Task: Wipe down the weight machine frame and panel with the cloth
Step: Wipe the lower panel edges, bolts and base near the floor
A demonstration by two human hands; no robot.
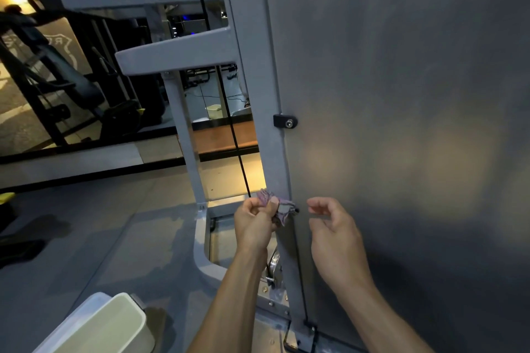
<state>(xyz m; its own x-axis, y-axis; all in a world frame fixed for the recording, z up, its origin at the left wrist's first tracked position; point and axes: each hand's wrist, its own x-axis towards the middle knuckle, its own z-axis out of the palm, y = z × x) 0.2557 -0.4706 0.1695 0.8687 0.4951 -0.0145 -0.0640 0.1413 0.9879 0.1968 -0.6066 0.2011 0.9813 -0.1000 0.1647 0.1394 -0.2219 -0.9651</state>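
Observation:
A grey weight machine frame [252,66] rises through the middle of the view, with a large dark grey panel [401,94] filling the right side. My left hand [253,222] grips a crumpled purple-grey cloth [276,205] low against the upright post, near the panel's edge. My right hand [334,229] hovers just right of the cloth in front of the panel, fingers loosely curled and holding nothing.
A black latch with a lock [284,121] sits on the panel edge. A black cable [229,112] runs down beside the post. A pale plastic bin [109,327] stands on the floor at lower left. Other gym machines [57,80] stand at far left.

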